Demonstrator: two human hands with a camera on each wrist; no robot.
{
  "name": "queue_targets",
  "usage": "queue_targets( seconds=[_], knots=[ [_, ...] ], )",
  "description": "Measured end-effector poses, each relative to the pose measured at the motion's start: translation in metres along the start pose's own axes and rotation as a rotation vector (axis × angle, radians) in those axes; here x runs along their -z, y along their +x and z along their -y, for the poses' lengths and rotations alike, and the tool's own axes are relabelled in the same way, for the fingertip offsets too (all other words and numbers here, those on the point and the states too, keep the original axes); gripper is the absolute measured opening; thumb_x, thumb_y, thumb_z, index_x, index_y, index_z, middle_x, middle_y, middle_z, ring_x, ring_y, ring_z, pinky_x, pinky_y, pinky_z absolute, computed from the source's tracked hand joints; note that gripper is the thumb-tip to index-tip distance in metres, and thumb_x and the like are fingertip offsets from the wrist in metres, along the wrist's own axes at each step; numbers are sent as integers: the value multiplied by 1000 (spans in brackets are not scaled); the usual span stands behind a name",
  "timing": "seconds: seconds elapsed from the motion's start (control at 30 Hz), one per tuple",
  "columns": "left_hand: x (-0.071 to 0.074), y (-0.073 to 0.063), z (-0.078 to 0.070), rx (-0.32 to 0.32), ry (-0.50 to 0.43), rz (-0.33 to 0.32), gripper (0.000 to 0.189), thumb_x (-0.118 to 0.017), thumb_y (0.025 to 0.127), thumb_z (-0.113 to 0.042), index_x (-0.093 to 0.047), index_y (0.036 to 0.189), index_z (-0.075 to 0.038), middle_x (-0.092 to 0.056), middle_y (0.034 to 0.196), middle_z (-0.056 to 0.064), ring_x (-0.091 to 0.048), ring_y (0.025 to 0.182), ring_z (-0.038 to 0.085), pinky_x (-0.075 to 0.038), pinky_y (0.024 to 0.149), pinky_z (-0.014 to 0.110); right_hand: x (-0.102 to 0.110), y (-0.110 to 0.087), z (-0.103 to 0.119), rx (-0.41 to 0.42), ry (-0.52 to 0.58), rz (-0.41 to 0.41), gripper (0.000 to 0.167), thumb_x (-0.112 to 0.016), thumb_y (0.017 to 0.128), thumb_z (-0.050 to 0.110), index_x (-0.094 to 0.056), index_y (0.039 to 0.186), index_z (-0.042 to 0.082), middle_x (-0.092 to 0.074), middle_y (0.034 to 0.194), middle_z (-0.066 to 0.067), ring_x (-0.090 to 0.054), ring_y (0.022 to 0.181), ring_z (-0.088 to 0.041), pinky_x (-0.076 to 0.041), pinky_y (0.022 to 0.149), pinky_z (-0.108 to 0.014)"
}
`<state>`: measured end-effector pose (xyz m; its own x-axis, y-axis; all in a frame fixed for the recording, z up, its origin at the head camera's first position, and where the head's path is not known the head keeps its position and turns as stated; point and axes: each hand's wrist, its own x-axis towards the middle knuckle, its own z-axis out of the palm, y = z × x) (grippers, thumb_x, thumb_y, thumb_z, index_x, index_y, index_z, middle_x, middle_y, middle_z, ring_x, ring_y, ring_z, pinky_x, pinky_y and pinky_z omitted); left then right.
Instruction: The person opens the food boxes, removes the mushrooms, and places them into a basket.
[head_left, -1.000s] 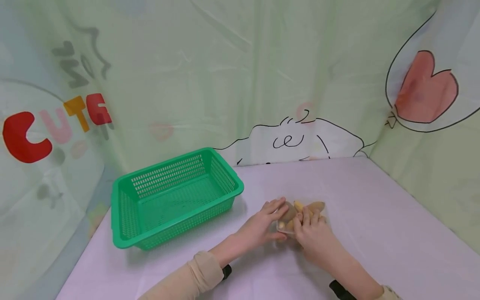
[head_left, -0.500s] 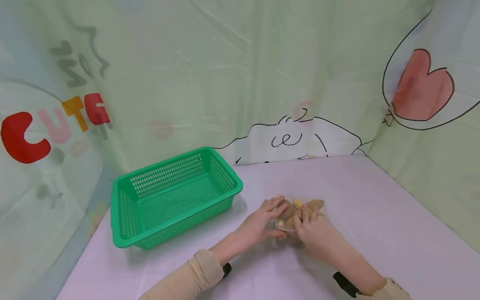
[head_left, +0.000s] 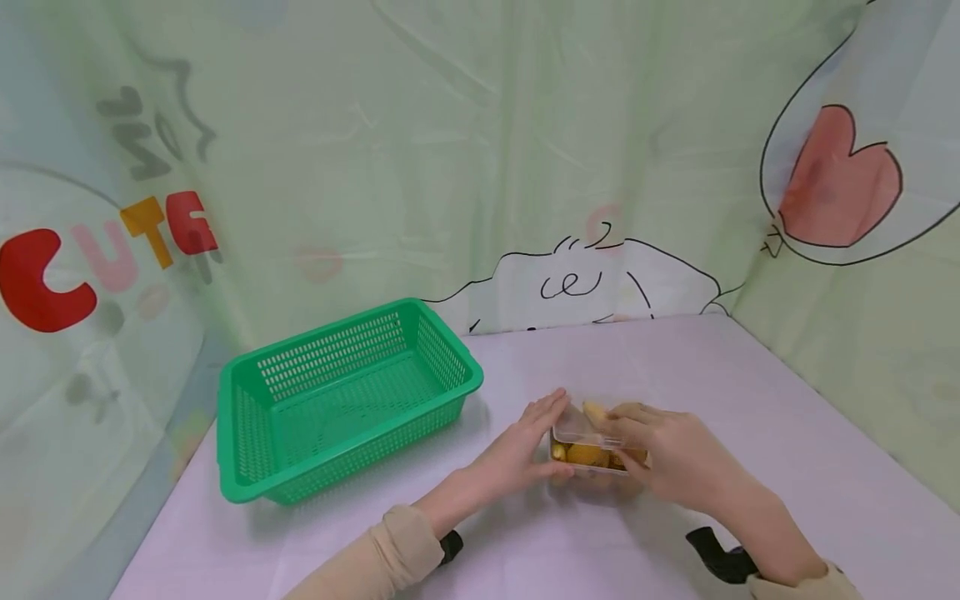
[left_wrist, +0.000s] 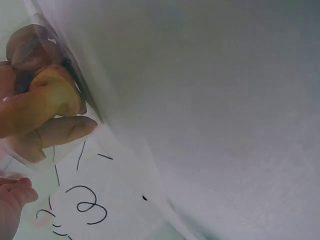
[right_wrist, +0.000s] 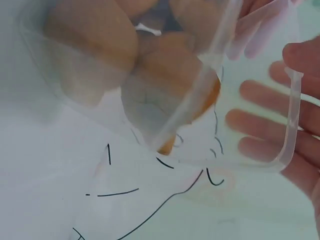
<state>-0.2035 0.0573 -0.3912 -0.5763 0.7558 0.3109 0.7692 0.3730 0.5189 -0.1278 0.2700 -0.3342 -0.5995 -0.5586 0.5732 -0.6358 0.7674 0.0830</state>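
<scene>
A clear plastic box (head_left: 597, 472) stands on the table, with orange-brown rounded pieces (head_left: 587, 455) and a yellow piece inside. Its see-through lid (head_left: 573, 423) is tilted, leaving a gap along the front. My left hand (head_left: 513, 454) holds the box's left side, thumb at the front corner and fingers farther back. At the front right, my right hand (head_left: 675, 454) grips the lid with fingers on top and thumb lower. The left wrist view has the pieces (left_wrist: 45, 100) through hazy plastic. In the right wrist view, a thumb and spread fingers (right_wrist: 255, 95) lie around a clear plastic edge.
A green perforated basket (head_left: 352, 444) stands on the lavender tabletop (head_left: 525, 358) to the left, with no contents visible. Printed curtains (head_left: 375, 150) enclose the back and both sides. Dark bands sit at both wrists.
My right hand has shifted right from the front of the box to the lid's right part. The lid's front edge has risen, exposing the orange-brown pieces below. The left hand stays in place.
</scene>
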Motion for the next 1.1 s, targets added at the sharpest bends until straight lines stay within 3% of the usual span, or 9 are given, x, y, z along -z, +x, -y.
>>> queue_targets(
  seconds=[0.07, 0.17, 0.2, 0.3, 0.4, 0.57, 0.77, 0.97, 1.1],
  knots=[
    [-1, 0, -1, 39, -62, -20, 95, -71, 81, -30, -8, 149, -10, -11, 153, 4, -18, 136, 17, -20, 109, 31, 1, 3, -3, 39, 7, -147, 15, -71, 81, 18, -70, 85, 3, -63, 87, -5, -58, 64, -15, -49, 48, -22],
    [-3, -2, -2, 99, -116, -50, 102, -73, 79, -30, -1, 149, -13, -19, 151, 6, -27, 133, 16, -26, 107, 30, -5, 9, -8, 77, -39, -393, 38, -51, 96, 28, -68, 74, 2, -55, 75, -5, -52, 63, -19, -43, 44, -20],
    [-3, -3, -2, 115, -127, -57, 103, -73, 79, -30, 0, 149, -13, -23, 150, 7, -30, 132, 17, -28, 106, 31, -8, 12, -10, 79, -63, -465, 47, -42, 99, 30, -67, 71, 1, -51, 72, -5, -48, 61, -18, -40, 42, -20],
    [-4, -6, -1, 141, -152, -62, 103, -74, 78, -29, -1, 149, -13, -26, 148, 7, -34, 130, 18, -30, 105, 32, -19, 19, -13, 32, -127, -572, 40, -44, 98, 20, -65, 73, -4, -47, 68, -8, -42, 58, -21, -35, 43, -24],
    [-5, -6, 0, 120, -158, -63, 99, -74, 79, -27, -6, 149, -11, -20, 150, 7, -33, 130, 17, -30, 105, 31, -28, 23, -18, -74, -137, -527, 20, -50, 90, 6, -63, 91, -10, -53, 77, -16, -48, 65, -28, -45, 52, -32],
    [-4, -3, 1, 46, -123, -53, 91, -71, 81, -27, -14, 147, -3, -18, 150, 11, -25, 134, 18, -26, 106, 28, -35, 21, -28, -327, -50, -300, 38, -61, 76, -10, -56, 114, -13, -56, 111, -26, -54, 97, -41, -52, 72, -49],
    [-1, -3, -2, 62, -72, -26, 86, -69, 82, -34, -21, 146, -4, -20, 150, 7, -22, 135, 16, -26, 106, 28, -44, 8, -37, -607, 221, 104, 33, -50, 96, 13, -57, 112, -15, -52, 120, -30, -52, 105, -46, -50, 77, -52],
    [2, -1, -4, 58, -38, -10, 82, -69, 82, -34, -25, 145, -5, -23, 149, 5, -24, 134, 15, -27, 106, 28, -47, 3, -46, -606, 326, 189, 51, -41, 100, 29, -54, 114, -17, -56, 114, -31, -56, 101, -44, -47, 83, -54],
    [3, -1, -4, 18, 20, -20, 70, -70, 82, -33, -41, 139, -4, -28, 148, 4, -30, 132, 17, -30, 104, 28, -44, 3, -44, -591, 300, 179, 40, -52, 96, 22, -58, 112, -14, -48, 124, -32, -54, 103, -45, -47, 82, -55]
  ],
)
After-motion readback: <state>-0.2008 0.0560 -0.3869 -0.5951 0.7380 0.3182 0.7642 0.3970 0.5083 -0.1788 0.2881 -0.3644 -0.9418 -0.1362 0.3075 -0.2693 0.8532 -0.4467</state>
